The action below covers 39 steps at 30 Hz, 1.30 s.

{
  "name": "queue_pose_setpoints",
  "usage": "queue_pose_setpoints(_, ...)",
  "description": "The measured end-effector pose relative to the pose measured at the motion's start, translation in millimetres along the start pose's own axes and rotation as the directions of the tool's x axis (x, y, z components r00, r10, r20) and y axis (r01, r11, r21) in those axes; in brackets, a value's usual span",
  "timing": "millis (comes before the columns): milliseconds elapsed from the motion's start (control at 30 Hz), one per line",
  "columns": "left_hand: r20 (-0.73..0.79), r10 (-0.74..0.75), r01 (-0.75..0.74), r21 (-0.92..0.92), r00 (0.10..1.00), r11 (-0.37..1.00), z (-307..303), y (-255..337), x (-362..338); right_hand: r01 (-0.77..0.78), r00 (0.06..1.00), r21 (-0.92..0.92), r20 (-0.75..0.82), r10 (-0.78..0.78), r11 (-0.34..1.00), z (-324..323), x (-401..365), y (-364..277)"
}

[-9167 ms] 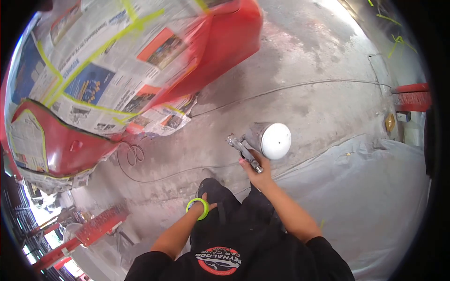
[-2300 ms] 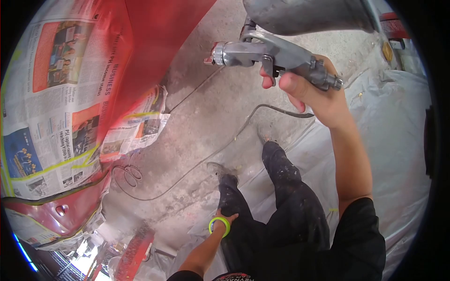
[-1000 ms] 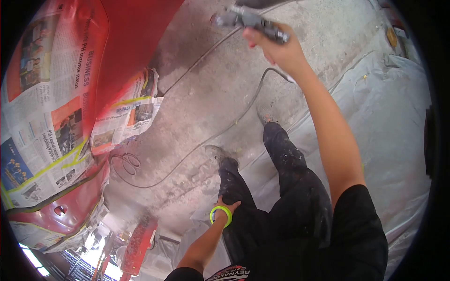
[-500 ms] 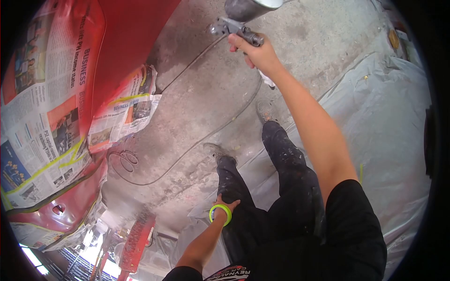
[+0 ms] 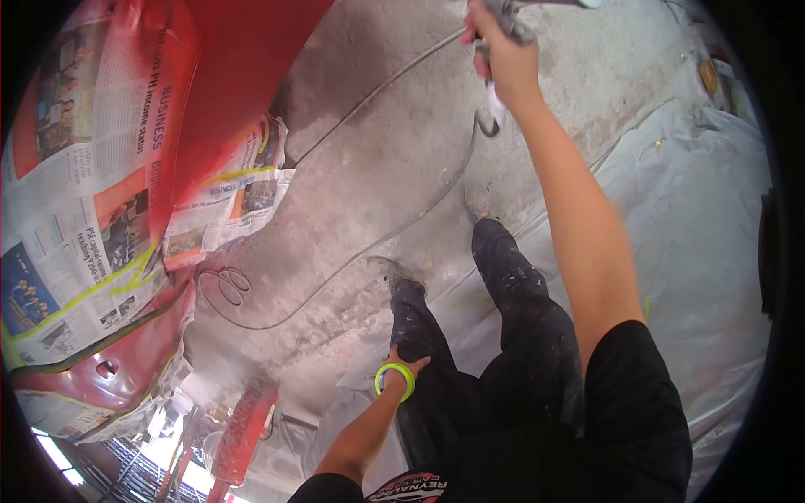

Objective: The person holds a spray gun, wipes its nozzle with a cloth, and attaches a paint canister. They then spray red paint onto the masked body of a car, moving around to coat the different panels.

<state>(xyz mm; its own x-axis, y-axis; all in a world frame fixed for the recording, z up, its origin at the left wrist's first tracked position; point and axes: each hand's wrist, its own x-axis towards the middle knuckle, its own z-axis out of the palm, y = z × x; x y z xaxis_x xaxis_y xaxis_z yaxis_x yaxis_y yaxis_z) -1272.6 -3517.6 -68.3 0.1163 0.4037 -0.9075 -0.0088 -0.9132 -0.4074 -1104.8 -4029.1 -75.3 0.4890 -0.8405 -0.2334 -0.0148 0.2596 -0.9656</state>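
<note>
At the top edge, my right hand point(image 5: 513, 71) is wrapped around the grip of a spray gun point(image 5: 521, 33); its cup is mostly cut off by the view's edge. An air hose point(image 5: 402, 222) hangs below the gun's white-wrapped handle end and runs over the floor. My left hand point(image 5: 411, 360) rests on my trouser leg near the knee, fingers apart and holding nothing. Around that wrist sits a neon yellow-green ring point(image 5: 409, 386), which looks like a tape roll. Left of the gun is a red painted car panel point(image 5: 243, 71).
Newspaper masking point(image 5: 75, 159) with yellow tape covers parts beside the red panel. Hose coils point(image 5: 226, 287) lie on the stained concrete floor point(image 5: 335, 184). Plastic sheeting point(image 5: 704, 210) spreads along the right. A red metal stand point(image 5: 245, 436) stands at lower left.
My right hand has swung right and upward with the spray gun, away from the red panel, and the cup has nearly left the view. My left hand stays on my leg.
</note>
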Motion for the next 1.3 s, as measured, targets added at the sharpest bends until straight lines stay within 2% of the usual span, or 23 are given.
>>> queue_pose_setpoints(67, -0.021, 0.004, -0.004, 0.003, 1.0, 1.0, -1, 1, -3, -0.114, 0.985, -0.097, 0.118, 0.125, 0.989, -5, -38, -11)
queue_pose_setpoints(133, -0.049, 0.006, -0.006, 0.001, 0.999, 1.0, -2, 1, -7, -0.219, 0.93, -0.175, 0.26, 0.259, 0.96, -16, -73, -22)
queue_pose_setpoints(167, -0.105, 0.072, -0.083, -0.102, 0.992, 0.991, 0, -5, -4, -0.243, 0.89, -0.202, 0.344, 0.301, 0.949, -26, -82, -25)
queue_pose_setpoints(233, -0.237, 0.186, -0.252, -0.29, 0.954, 0.923, 15, -36, 12, -0.191, 0.897, -0.199, 0.362, 0.253, 0.961, -34, -96, -49)
queue_pose_setpoints(267, -0.237, 0.133, -0.227, -0.433, 0.962, 0.872, 23, -60, 25, -0.165, 0.899, -0.197, 0.372, 0.23, 0.966, -38, -98, -62)
queue_pose_setpoints(333, -0.217, 0.042, -0.183, -0.688, 0.975, 0.702, 31, -106, 44, -0.099, 0.949, -0.223, 0.271, 0.159, 0.97, -54, -92, -86)
queue_pose_setpoints(400, -0.055, 0.016, -0.053, -0.776, 0.998, 0.628, 17, -132, 2, 0.017, 0.986, -0.252, 0.165, 0.025, 0.968, -67, -79, -114)
queue_pose_setpoints(433, -0.132, 0.117, -0.166, -0.467, 0.984, 0.868, 12, -146, -18, -0.001, 0.991, -0.262, 0.13, 0.036, 0.965, -71, -74, -132)
queue_pose_setpoints(467, -0.207, 0.215, -0.236, -0.079, 0.954, 0.969, 7, -160, -39, -0.018, 0.995, -0.27, 0.093, 0.045, 0.963, -75, -68, -151)
queue_pose_setpoints(500, -0.15, 0.27, -0.303, -0.284, 0.951, 0.91, 32, -202, -15, -0.036, 0.997, -0.276, 0.056, 0.054, 0.96, -79, -64, -170)
queue_pose_setpoints(533, -0.091, 0.324, -0.326, -0.484, 0.942, 0.812, 55, -241, 4, -0.062, 0.993, -0.266, 0.082, 0.087, 0.962, -85, -61, -188)
queue_pose_setpoints(633, 0.2, 0.198, -0.136, -0.286, 0.96, 0.948, 61, -256, -17, -0.001, 0.955, -0.318, 0.28, 0.095, 0.948, -94, -70, -244)
queue_pose_setpoints(667, 0.228, 0.189, -0.136, -0.227, 0.955, 0.964, 56, -253, -29, -0.056, 0.927, -0.323, 0.335, 0.17, 0.945, -96, -73, -264)
queue_pose_setpoints(767, 0.164, 0.239, -0.197, -0.24, 0.957, 0.951, 40, -227, -52, -0.209, 0.813, -0.403, 0.435, 0.387, 0.891, -89, -68, -326)
queue_pose_setpoints(800, 0.124, 0.266, -0.227, -0.261, 0.956, 0.938, 33, -216, -56, -0.174, 0.794, -0.474, 0.451, 0.408, 0.863, -89, -57, -333)
queue_pose_setpoints(867, 0.04, 0.312, -0.284, -0.318, 0.949, 0.905, 19, -195, -65, 0.083, 0.888, -0.512, 0.427, 0.169, 0.855, -87, -38, -339)
queue_pose_setpoints(900, -0.002, 0.336, -0.316, -0.348, 0.942, 0.883, 11, -183, -66, 0.217, 0.905, -0.531, 0.425, 0.035, 0.819, -86, -27, -347)
queue_pose_setpoints(933, -0.043, 0.352, -0.341, -0.377, 0.935, 0.861, 3, -173, -67, 0.175, 0.92, -0.517, 0.389, 0.048, 0.838, -87, -19, -359)
queue_pose_setpoints(1067, -0.203, 0.378, -0.427, -0.501, 0.903, 0.752, -31, -130, -65, 0.117, 0.973, -0.678, 0.225, 0.054, 0.725, -89, -6, -408)
queue_pose_setpoints(1200, -0.298, 0.268, -0.4, -0.719, 0.916, 0.568, -65, -88, -67, 0.026, 0.925, -0.538, 0.333, 0.184, 0.843, -82, -6, -434)
queue_pose_setpoints(1267, -0.436, 0.246, -0.454, -0.479, 0.866, 0.751, -126, -31, -209, 0.016, 0.884, -0.464, 0.421, 0.205, 0.886, -68, -6, -443)
queue_pose_setpoints(1300, -0.451, 0.259, -0.476, -0.478, 0.854, 0.738, -130, -21, -209, 0.022, 0.86, -0.454, 0.462, 0.214, 0.891, -61, -1, -445)
